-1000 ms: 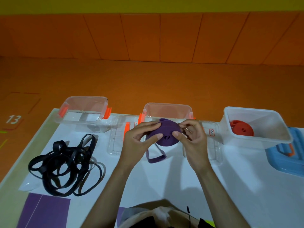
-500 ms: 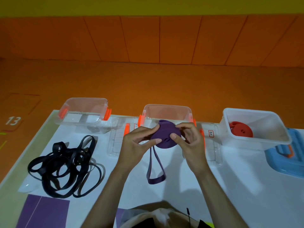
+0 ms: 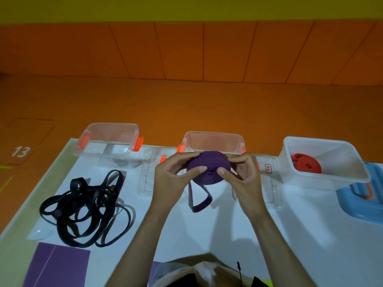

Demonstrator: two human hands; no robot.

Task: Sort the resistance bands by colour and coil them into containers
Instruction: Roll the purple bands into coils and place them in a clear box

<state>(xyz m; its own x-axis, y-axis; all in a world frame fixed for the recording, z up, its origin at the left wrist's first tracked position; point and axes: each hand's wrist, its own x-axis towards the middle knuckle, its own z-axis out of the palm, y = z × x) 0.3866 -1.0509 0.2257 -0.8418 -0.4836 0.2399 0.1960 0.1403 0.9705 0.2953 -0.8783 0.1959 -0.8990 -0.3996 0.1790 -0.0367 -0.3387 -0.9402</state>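
Pinching the purple coil (image 3: 207, 160), left hand (image 3: 170, 179) and right hand (image 3: 246, 179) let a loop (image 3: 202, 206) dangle.

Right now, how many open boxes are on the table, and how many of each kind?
Clear plastic tubs with orange clips: 2
White plastic tub, holding the red coiled band: 1
Total: 3 open tubs
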